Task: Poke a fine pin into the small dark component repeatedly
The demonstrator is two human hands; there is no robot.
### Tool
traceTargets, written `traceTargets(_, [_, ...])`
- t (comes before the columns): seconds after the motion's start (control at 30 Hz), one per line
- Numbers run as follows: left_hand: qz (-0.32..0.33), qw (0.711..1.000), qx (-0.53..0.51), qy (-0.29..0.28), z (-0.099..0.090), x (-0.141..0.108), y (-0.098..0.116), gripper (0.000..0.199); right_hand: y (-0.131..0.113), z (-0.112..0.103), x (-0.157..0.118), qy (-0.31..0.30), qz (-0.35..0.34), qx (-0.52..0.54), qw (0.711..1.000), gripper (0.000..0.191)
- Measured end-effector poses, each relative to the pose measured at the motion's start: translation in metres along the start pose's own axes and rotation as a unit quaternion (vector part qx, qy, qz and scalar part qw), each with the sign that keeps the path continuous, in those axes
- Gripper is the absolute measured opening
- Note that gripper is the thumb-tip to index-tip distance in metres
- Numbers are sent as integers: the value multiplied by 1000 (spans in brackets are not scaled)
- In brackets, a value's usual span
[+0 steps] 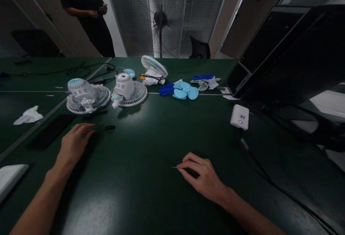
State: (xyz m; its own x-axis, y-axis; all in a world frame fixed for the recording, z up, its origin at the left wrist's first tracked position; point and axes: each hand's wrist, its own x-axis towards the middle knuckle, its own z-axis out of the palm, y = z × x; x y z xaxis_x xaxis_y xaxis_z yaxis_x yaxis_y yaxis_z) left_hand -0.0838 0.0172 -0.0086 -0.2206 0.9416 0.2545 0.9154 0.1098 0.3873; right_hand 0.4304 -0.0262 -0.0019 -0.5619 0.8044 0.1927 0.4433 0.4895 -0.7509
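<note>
Between its thumb and fingertips, my right hand (203, 175) pinches a thin, light metal piece (174, 167), low over the green table (140, 138). Most of that piece is hidden in the fingers, so its kind does not show. My left hand (77, 139) is at the left with fingers loosely stretched and nothing visible in them. Just right of its fingertips lies a small black item (109, 128), apart from the hand. Beyond it rest a small white fan (83, 93) and a second white fan (126, 89), both grille down.
Farther back are a third white fan (153, 70), blue gloves (167, 89) and a light-blue fan blade (185, 90). A white box with a cable (239, 117) and a large black monitor (291, 55) stand right. A dark phone-like slab (51, 131) lies left. A person (86, 15) stands behind the table.
</note>
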Motion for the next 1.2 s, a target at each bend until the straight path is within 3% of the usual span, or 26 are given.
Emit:
traceTargets(0.23, [56,997,16,-55,-1,-1,5,55,2,1,0,0,-3,-2,1000,17])
traceTargets(0.43, [32,991,-73,-104,-8,2,-16,75,0,1,0,-6,1,0,1000,17])
traceTargets(0.7, [94,986,-26,-133,-3,6,-30,72,2,1,0,-7,3,-2,1000,17])
traceTargets(0.93, [111,983,16,-146,-1,10,-37,68,3,1,1,-8,0,-4,1000,17])
traceTargets(1.2, [123,981,2,-151,-4,7,-26,57,4,4,0,-9,1,-4,1000,17])
